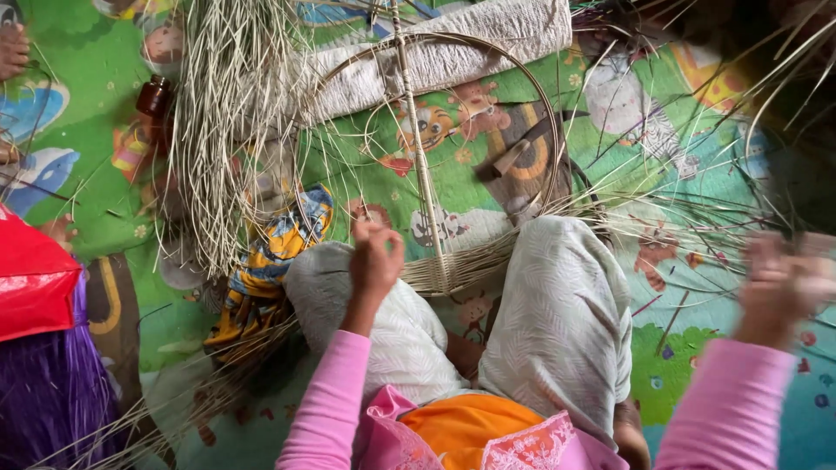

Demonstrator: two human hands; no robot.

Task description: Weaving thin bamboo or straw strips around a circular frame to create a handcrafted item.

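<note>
A round cane hoop (pixel 550 130) with a straight centre rib (pixel 418 148) lies on the mat, leaning against my knees. A band of woven straw (pixel 453 268) runs across its lower edge. My left hand (pixel 374 259) is raised just left of that band, its fingers pinched together on a thin straw strip. My right hand (pixel 781 280) is held far out to the right above the mat and is blurred; loose thin strips (pixel 697 218) fan out towards it. Whether it grips one is unclear.
A thick bundle of pale straw strips (pixel 218 130) hangs at upper left beside a brown bottle (pixel 155 96). A curved blade with a wooden handle (pixel 514 157) lies inside the hoop. A quilted white cloth (pixel 488 39) lies behind; a red object (pixel 30 278) lies at the left.
</note>
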